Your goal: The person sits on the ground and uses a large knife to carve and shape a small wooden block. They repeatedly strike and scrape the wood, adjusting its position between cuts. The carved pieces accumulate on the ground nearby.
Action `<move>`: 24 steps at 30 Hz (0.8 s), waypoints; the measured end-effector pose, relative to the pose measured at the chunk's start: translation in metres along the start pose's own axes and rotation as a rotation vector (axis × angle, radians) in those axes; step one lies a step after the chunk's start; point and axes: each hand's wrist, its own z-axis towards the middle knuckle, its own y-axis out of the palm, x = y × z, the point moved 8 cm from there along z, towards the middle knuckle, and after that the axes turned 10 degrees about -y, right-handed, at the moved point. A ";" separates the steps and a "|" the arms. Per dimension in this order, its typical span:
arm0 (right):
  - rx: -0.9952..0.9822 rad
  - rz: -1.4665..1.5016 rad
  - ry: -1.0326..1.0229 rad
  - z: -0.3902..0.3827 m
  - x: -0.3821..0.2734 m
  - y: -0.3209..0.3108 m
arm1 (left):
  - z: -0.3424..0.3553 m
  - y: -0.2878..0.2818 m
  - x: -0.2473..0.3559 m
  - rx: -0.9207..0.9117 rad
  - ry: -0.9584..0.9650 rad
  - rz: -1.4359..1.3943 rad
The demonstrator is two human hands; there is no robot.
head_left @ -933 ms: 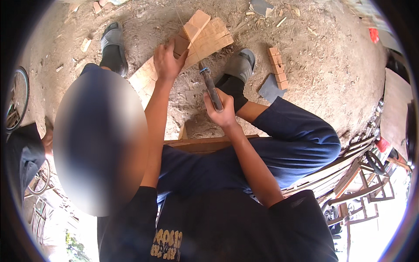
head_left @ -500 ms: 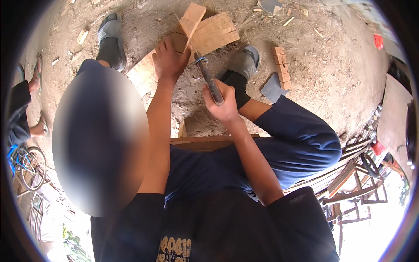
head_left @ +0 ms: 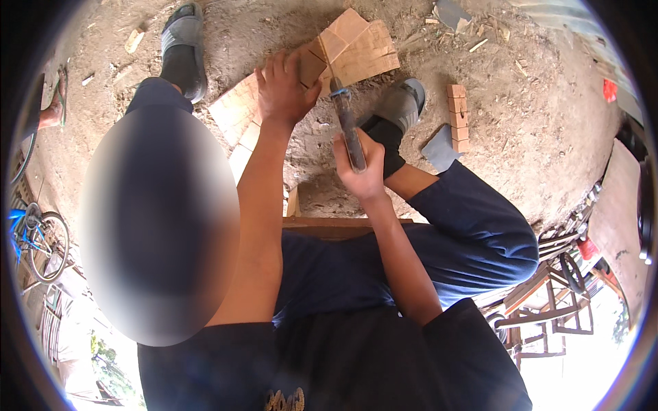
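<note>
A brown wooden block (head_left: pixel 343 33) rests across a wider, pale wooden plank (head_left: pixel 379 53) on the ground. My left hand (head_left: pixel 284 92) holds the block's near left part, fingers over it and thumb at its near edge. In my right hand (head_left: pixel 363 170) is the dark, straight handle of a saw (head_left: pixel 348 123), with blue wrapping near its front end. Its thin blade runs forward over the block, just right of my left thumb. The blade shows nearly edge-on, and I cannot make out its teeth.
My sandalled feet (head_left: pixel 184 51) (head_left: pixel 401 106) flank the plank. Right of them lie a notched wooden strip (head_left: pixel 458 116) and a flat grey piece (head_left: pixel 440 149). Wood chips litter the dirt. A bicycle (head_left: pixel 48 246) and another person's foot (head_left: pixel 53 113) are at the left.
The saw has shifted against the block, and its blade's far end no longer pokes out beyond the block's left side. My left hand keeps its hold. The whole view has shifted slightly.
</note>
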 end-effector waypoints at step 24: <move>0.014 0.009 -0.010 0.011 -0.007 0.004 | 0.004 0.009 -0.010 -0.162 -0.032 0.042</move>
